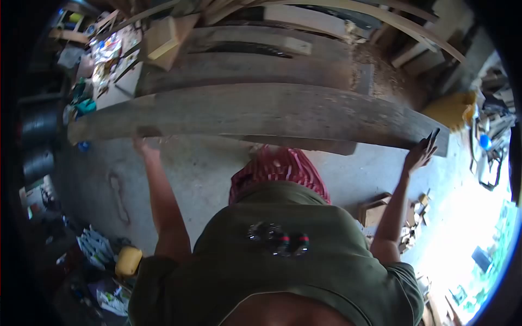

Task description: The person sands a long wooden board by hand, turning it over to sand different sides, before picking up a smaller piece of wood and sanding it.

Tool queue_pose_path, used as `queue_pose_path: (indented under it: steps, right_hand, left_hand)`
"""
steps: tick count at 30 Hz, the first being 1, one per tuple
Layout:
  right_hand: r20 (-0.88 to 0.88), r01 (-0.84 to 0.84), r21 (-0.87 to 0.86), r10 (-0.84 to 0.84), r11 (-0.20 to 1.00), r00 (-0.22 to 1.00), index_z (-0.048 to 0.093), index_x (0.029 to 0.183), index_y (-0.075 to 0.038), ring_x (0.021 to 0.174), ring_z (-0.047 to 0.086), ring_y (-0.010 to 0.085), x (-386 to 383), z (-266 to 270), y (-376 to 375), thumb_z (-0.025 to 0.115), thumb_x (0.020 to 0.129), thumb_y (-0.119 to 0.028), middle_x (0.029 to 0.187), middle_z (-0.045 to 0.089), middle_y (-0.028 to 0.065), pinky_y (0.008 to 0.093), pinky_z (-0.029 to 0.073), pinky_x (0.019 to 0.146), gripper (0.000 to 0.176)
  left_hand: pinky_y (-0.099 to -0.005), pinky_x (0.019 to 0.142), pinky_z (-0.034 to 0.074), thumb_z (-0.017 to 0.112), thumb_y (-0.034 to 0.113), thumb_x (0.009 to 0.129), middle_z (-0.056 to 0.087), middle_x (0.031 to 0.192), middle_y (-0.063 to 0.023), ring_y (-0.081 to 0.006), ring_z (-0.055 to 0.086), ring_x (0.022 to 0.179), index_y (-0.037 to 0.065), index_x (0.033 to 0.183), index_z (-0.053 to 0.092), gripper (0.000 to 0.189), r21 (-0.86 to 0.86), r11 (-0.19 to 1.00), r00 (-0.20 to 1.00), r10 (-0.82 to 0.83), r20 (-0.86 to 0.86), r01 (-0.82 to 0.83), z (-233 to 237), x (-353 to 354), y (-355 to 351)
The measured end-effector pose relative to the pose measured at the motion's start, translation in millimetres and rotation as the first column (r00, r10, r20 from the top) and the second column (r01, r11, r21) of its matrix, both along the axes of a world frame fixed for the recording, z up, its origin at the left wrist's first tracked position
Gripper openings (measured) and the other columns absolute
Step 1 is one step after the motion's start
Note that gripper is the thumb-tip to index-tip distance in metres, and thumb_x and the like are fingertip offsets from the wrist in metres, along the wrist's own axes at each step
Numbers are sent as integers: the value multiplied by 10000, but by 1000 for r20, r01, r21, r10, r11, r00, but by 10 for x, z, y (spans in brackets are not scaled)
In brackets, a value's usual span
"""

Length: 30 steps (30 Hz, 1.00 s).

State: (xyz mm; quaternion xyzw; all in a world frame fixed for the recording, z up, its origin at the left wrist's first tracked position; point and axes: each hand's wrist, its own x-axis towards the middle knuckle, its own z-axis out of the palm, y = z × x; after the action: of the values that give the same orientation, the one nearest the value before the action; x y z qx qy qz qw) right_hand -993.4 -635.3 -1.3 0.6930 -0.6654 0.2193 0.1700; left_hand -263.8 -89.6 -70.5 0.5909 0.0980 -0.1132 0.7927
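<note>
Both arms are spread wide and reached forward, with the elbows slightly bent and the forearms bare below short green sleeves. A single long wooden plank (272, 111) is held crosswise in front of the body, above the concrete floor (201, 174), one hand near each end. By the left hand (145, 145), the near edge of the plank is gripped some way in from the left end; its fingers are blurred and partly hidden. By the right hand (420, 154), the same edge is gripped close to the right end, with the fingers stretched over the upper face and slightly spread; its thumb cannot be made out.

Below the plank's near edge, part of one further board (304, 144) is seen. Beyond it, one wooden block (163, 43) is set at the left, and one small pale wood piece (298, 46) is seen farther right. Wood shavings (389, 81), too many to be counted, are scattered at the right. One yellow sack (454, 108) is placed just past the plank's right end, and one yellow container (128, 261) is left on the floor at the lower left.
</note>
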Motion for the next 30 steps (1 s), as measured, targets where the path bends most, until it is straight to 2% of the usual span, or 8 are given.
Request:
queue_pose_path:
  steps: [2,5,7,13,16,24,26,30]
  right_hand:
    - [-230,-329,125,350,936,908,452,1431,-28,1414,356,347,-293,-303,-309,393,1018,-214,1516,419,134,508,285,1141,457]
    - [153,-488,87,472,869,868,395,1476,-38,1445,293,375,542,-453,49,394,1005,-215,1536,369,191,493,230,1177,504]
    - [423,-701,190,587,688,690,351,1502,-39,1458,272,360,1457,-128,807,396,989,-178,1564,330,168,464,195,1203,533]
    - [383,-944,267,877,195,290,408,1461,-26,1415,367,338,3028,394,2032,412,919,-22,1534,381,159,433,280,1181,542]
    - [362,-926,315,876,206,318,429,1444,-16,1395,401,335,2512,395,1775,417,898,-6,1519,403,164,443,304,1169,547]
    - [231,-340,189,294,921,927,417,1451,-23,1397,384,361,611,-222,675,393,1007,-88,1505,401,214,458,285,1170,449]
    - [161,-675,57,661,735,733,393,1466,-32,1424,343,363,1265,-249,1269,489,939,-65,1539,365,182,473,278,1170,537]
    - [323,-774,245,703,584,633,469,1420,-43,1435,331,339,2262,290,2251,517,825,-4,1533,372,167,461,283,1186,598]
  left_hand:
    - [-516,1027,432,454,469,997,455,1424,-167,-350,506,1235,19,1424,402,623,187,974,991,123,52,-130,442,-376,-563]
    - [-512,1050,416,413,432,1033,369,1488,-199,-383,475,1277,0,1473,284,629,402,777,856,516,34,-484,802,-474,-1071]
    - [-513,1031,437,411,408,1038,402,1455,-217,-376,497,1252,-26,1461,273,621,382,772,841,541,27,-509,950,-536,-1155]
    - [-500,960,516,381,373,1047,491,1361,-256,-372,605,1111,-113,1417,266,622,294,887,929,371,5,-356,394,-157,-830]
    - [-501,947,528,398,375,1040,523,1325,-262,-371,610,1114,-122,1383,318,609,341,865,917,399,-21,-368,664,-289,-1021]
    - [-493,1030,454,457,354,1022,386,1460,-276,-423,486,1267,-69,1450,299,623,618,689,890,454,40,-379,867,-417,-1154]
    - [-519,1070,379,464,369,1015,344,1480,-290,-431,419,1316,-45,1478,268,651,680,617,887,449,109,-396,687,-310,-1069]
    - [-571,1151,230,479,399,1002,260,1522,-317,-448,283,1414,5,1533,207,715,800,357,875,226,427,-483,544,-259,-949]
